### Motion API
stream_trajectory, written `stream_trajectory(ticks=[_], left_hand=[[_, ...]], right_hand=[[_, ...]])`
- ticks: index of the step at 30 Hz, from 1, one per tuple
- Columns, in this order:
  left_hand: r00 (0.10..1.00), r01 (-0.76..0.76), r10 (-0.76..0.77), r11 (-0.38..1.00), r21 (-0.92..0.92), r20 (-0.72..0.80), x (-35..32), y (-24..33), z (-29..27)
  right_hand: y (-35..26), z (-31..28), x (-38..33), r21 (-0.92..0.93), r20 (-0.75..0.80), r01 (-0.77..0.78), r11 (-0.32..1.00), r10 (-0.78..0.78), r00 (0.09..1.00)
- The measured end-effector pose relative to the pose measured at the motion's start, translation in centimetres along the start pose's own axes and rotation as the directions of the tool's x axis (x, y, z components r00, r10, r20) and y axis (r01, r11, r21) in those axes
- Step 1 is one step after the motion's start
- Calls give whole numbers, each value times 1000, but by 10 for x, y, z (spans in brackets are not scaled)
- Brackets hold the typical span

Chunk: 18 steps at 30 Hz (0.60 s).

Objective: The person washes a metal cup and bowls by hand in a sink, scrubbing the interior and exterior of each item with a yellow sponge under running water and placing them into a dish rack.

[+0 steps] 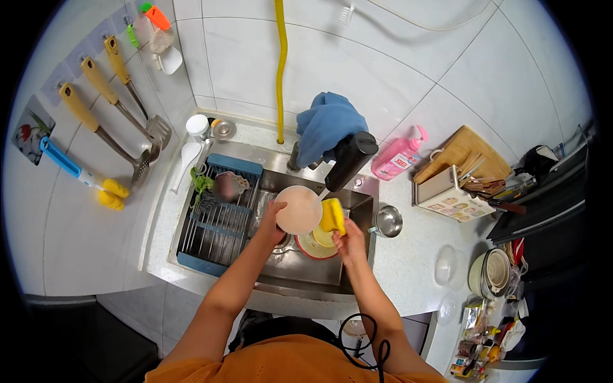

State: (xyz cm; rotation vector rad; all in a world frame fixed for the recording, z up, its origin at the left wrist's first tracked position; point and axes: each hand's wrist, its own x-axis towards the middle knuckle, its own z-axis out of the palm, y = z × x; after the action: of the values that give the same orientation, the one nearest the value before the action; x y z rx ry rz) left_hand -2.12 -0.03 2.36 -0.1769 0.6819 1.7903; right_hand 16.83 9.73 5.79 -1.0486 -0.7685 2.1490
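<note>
Over the sink [290, 281], my left hand [273, 221] grips the edge of a pale pinkish bowl [299, 212]. My right hand [352, 243] is closed on a yellow cleaning cloth [332, 216], just right of the bowl. Below them, a basin with a red rim [317, 256] and a pale yellow inside sits in the sink, partly covered by the bowl and the cloth. A black faucet [351, 159] reaches over the bowl's upper right, and a whitish streak runs between its tip and the bowl.
A blue-ended drying rack [217, 242] holding greens [202, 184] spans the sink's left side. A blue cloth [329, 127] drapes behind the faucet. To the right stand a pink pump bottle [399, 155], a metal cup [387, 221] and a utensil holder [447, 195]. Spatulas [96, 127] hang left.
</note>
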Motion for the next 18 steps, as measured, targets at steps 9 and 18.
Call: stream_trajectory(ticks=[9, 18], left_hand=[[983, -81, 71, 995, 54, 170, 18, -6, -9], [986, -164, 167, 959, 232, 7, -4, -11, 25]], right_hand=[[-33, 38, -16, -607, 735, 724, 327, -114, 668], [-7, 44, -16, -475, 836, 804, -359, 101, 539]])
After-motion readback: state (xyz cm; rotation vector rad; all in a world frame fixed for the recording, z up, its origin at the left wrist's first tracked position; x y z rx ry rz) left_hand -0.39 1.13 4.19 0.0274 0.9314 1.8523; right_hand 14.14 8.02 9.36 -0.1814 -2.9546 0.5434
